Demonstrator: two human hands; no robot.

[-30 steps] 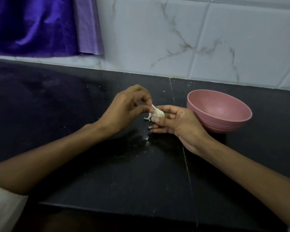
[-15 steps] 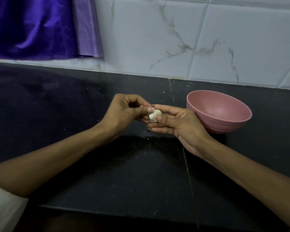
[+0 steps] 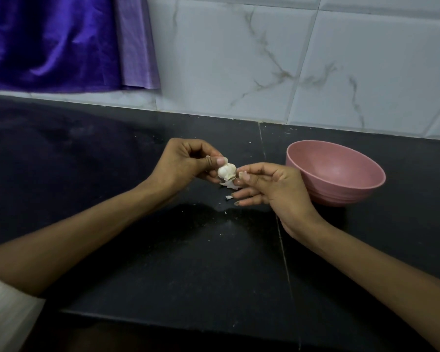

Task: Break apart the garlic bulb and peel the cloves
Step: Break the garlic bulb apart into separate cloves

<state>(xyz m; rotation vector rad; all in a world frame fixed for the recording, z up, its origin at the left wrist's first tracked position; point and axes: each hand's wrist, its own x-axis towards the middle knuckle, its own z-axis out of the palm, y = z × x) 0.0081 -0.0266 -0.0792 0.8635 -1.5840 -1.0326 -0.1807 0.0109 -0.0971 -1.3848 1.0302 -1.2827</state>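
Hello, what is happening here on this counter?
A person is peeling a garlic bulb over a black counter. The left hand holds the bulb, and the right hand pinches a bit of papery skin at its side. A few skin scraps lie on the counter below. A pink bowl stands to the right, and nothing shows inside it.

the garlic bulb [image 3: 226,171] is partly hidden by the fingers of both hands. the purple cloth [image 3: 51,41] and a white sleeve [image 3: 3,316] are cut off by the left edge.
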